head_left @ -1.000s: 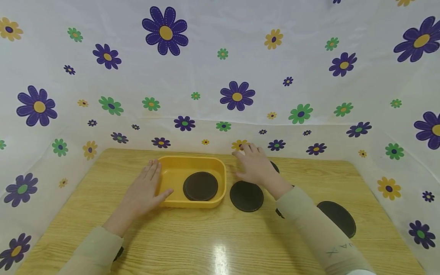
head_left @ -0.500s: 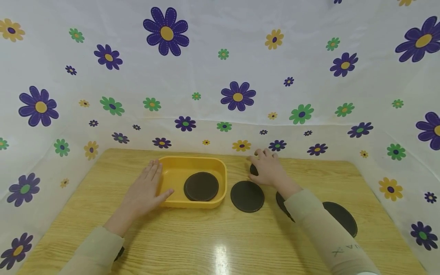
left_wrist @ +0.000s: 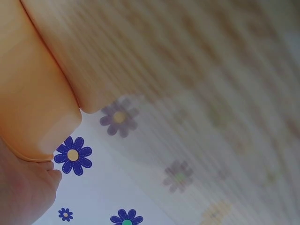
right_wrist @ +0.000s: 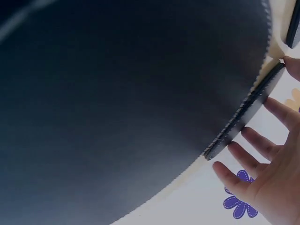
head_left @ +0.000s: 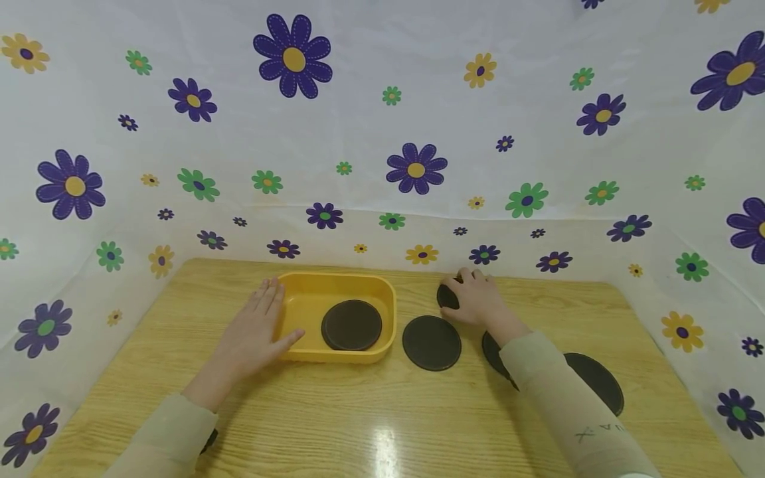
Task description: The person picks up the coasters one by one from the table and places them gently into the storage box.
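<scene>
A yellow tray [head_left: 335, 356] stands on the table with one round black coaster [head_left: 351, 325] lying in it. Flat along the tray's left side rests my left hand [head_left: 251, 332], fingers straight and thumb reaching over the front rim. To the right, my right hand [head_left: 475, 302] spans another black coaster [head_left: 447, 297] near the table's back edge. The right wrist view shows stitching around that coaster's rim [right_wrist: 248, 108], with the thumb at one end and curled fingertips [right_wrist: 236, 150] along it. The hand covers part of this coaster in the head view.
Right of the tray lies a black coaster [head_left: 431, 342]. Two more, one partly under the right forearm [head_left: 495, 352] and one farther right [head_left: 597, 382], lie on the wooden table [head_left: 335, 418]. A flower-printed white sheet [head_left: 358, 133] encloses the back and sides.
My right hand has moved right and slightly nearer, from beside the tray's back corner onto the back coaster, its fingers closing around it. The left hand has stayed against the tray.
</scene>
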`<action>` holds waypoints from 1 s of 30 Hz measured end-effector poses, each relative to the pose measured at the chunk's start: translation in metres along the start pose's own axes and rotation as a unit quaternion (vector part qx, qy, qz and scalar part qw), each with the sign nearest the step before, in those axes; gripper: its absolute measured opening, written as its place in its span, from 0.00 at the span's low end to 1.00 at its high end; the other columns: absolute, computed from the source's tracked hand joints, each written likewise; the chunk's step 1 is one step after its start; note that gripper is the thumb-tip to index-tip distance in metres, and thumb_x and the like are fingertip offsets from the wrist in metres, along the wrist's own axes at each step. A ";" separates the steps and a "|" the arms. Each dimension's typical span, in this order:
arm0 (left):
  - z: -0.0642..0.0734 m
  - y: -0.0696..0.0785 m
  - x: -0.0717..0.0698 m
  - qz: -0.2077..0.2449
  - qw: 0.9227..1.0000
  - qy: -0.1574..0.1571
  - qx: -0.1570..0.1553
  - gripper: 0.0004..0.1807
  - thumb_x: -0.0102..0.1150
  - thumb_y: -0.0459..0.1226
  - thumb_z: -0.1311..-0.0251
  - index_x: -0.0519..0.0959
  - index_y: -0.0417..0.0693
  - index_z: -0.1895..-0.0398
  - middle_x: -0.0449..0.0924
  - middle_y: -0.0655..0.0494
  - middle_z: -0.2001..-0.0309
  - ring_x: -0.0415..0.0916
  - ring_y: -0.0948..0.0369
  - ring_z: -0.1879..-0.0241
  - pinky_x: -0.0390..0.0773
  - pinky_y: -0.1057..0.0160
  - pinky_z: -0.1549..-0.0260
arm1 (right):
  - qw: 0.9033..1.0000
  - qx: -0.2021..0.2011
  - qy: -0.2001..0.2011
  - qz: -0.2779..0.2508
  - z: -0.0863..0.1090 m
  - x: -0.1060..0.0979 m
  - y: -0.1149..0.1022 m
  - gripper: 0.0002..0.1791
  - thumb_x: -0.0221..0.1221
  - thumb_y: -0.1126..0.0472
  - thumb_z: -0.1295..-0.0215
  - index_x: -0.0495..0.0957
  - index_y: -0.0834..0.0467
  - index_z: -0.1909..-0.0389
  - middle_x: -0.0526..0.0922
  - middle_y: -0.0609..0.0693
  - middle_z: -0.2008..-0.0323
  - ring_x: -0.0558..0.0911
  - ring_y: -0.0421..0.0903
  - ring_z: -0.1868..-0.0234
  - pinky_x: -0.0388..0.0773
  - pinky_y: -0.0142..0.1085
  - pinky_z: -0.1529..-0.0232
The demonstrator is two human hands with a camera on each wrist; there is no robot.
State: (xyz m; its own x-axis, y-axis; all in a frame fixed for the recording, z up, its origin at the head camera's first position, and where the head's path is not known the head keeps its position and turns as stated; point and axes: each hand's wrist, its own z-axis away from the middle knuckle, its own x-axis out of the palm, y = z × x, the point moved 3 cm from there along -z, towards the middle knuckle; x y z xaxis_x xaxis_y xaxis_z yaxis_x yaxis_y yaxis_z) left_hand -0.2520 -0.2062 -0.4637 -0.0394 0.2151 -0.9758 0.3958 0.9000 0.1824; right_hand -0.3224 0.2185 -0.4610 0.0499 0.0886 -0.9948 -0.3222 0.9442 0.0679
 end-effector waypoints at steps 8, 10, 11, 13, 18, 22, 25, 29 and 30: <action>0.000 0.002 -0.001 0.004 1.000 0.000 0.000 0.54 0.53 0.61 0.26 0.50 0.25 0.18 0.45 0.31 0.15 0.42 0.35 0.15 0.49 0.38 0.16 | 0.999 0.010 -0.016 -0.046 0.001 0.001 0.001 0.38 0.61 0.38 0.30 0.70 0.50 0.23 0.68 0.69 0.31 0.72 0.71 0.32 0.81 0.69 0.41; 0.000 0.002 -0.001 0.005 1.000 0.000 -0.001 0.54 0.53 0.61 0.26 0.50 0.26 0.18 0.45 0.31 0.15 0.42 0.35 0.15 0.49 0.39 0.15 | 0.998 0.013 -0.022 -0.050 0.001 0.003 0.002 0.38 0.60 0.38 0.30 0.69 0.50 0.23 0.67 0.69 0.30 0.71 0.72 0.31 0.80 0.70 0.40; 0.000 0.002 -0.001 0.006 1.000 0.000 -0.001 0.54 0.53 0.61 0.26 0.50 0.26 0.18 0.45 0.31 0.15 0.42 0.36 0.15 0.49 0.39 0.15 | 0.998 0.013 -0.025 -0.051 0.000 0.004 0.002 0.39 0.60 0.38 0.30 0.68 0.50 0.22 0.66 0.69 0.29 0.70 0.72 0.31 0.78 0.71 0.39; 0.000 0.001 -0.001 0.007 1.000 0.000 -0.001 0.54 0.53 0.61 0.26 0.50 0.26 0.18 0.45 0.31 0.15 0.42 0.36 0.15 0.49 0.39 0.15 | 0.998 0.014 -0.030 -0.049 -0.001 0.006 0.003 0.40 0.58 0.38 0.30 0.67 0.50 0.22 0.65 0.70 0.29 0.70 0.73 0.30 0.77 0.72 0.38; 0.000 0.002 -0.001 0.007 1.000 -0.003 -0.003 0.54 0.53 0.61 0.26 0.49 0.26 0.17 0.44 0.31 0.15 0.41 0.36 0.15 0.49 0.39 0.15 | 0.998 0.018 -0.039 -0.044 -0.003 0.011 0.003 0.42 0.57 0.37 0.31 0.64 0.50 0.20 0.64 0.72 0.28 0.68 0.75 0.28 0.72 0.73 0.34; 0.000 0.002 -0.002 0.007 1.000 -0.004 -0.003 0.54 0.53 0.61 0.26 0.49 0.26 0.18 0.44 0.31 0.15 0.41 0.35 0.15 0.48 0.38 0.15 | 0.998 0.026 -0.038 -0.049 -0.003 0.012 0.001 0.43 0.58 0.37 0.31 0.64 0.52 0.20 0.64 0.73 0.28 0.66 0.75 0.27 0.69 0.76 0.33; 0.000 0.002 -0.003 0.007 1.000 -0.002 -0.001 0.54 0.52 0.61 0.25 0.49 0.26 0.18 0.45 0.31 0.15 0.42 0.35 0.15 0.49 0.38 0.15 | 0.997 0.032 -0.039 -0.053 -0.003 0.011 0.000 0.43 0.59 0.37 0.31 0.63 0.52 0.20 0.64 0.73 0.28 0.65 0.74 0.27 0.68 0.76 0.33; 0.000 0.002 -0.003 0.006 1.000 -0.001 0.000 0.54 0.52 0.61 0.25 0.50 0.26 0.18 0.45 0.30 0.15 0.42 0.35 0.15 0.49 0.38 0.15 | 0.997 0.039 -0.045 -0.054 -0.002 0.010 -0.001 0.44 0.59 0.36 0.31 0.63 0.52 0.20 0.63 0.72 0.28 0.64 0.73 0.27 0.68 0.75 0.34; 0.000 0.002 -0.003 0.006 1.000 -0.002 0.000 0.54 0.52 0.61 0.25 0.50 0.26 0.18 0.45 0.30 0.15 0.42 0.35 0.15 0.49 0.38 0.15 | 0.997 0.041 -0.046 -0.055 -0.002 0.010 -0.001 0.44 0.59 0.36 0.31 0.63 0.52 0.20 0.63 0.72 0.28 0.64 0.72 0.27 0.68 0.74 0.34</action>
State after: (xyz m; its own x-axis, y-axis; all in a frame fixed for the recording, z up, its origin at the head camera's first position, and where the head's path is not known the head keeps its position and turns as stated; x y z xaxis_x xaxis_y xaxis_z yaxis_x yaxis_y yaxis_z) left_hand -0.2507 -0.2048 -0.4605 -0.0315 0.2247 -0.9739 0.3965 0.8973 0.1942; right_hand -0.3235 0.2173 -0.4715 0.1680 0.0087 -0.9858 -0.2324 0.9721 -0.0310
